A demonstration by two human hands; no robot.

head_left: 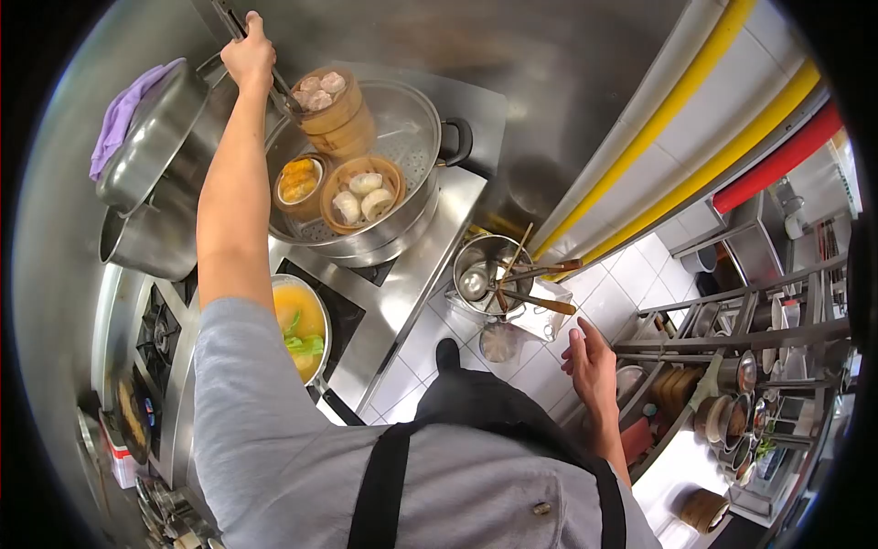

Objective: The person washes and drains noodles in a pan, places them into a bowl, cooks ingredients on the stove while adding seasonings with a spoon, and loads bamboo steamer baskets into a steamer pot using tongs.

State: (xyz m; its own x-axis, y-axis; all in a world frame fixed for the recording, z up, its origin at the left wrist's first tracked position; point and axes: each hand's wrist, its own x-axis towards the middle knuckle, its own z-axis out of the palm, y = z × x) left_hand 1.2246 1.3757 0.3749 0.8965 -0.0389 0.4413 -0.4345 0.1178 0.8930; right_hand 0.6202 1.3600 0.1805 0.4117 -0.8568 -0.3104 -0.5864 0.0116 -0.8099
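Note:
My left hand [249, 53] is raised at the top left, its fingers wrapped round long metal tongs [282, 90]. The tongs' lower end meets the left side of a stacked bamboo steamer [344, 126] with pinkish dumplings on top. This stack stands in a large perforated metal steamer pan [412, 123]. Beside it are a basket of pale buns [368, 194] and a smaller basket holding something orange [299, 180]. My right hand [593, 364] hangs at my side above the floor, fingers apart, holding nothing.
A pan of yellow liquid with greens [302, 325] sits on the stove. Large pots [151, 233], one with a purple cloth [128, 114], stand at the left. A pot of ladles [473, 261] is beside the counter. Shelves with cookware [732, 348] are at right.

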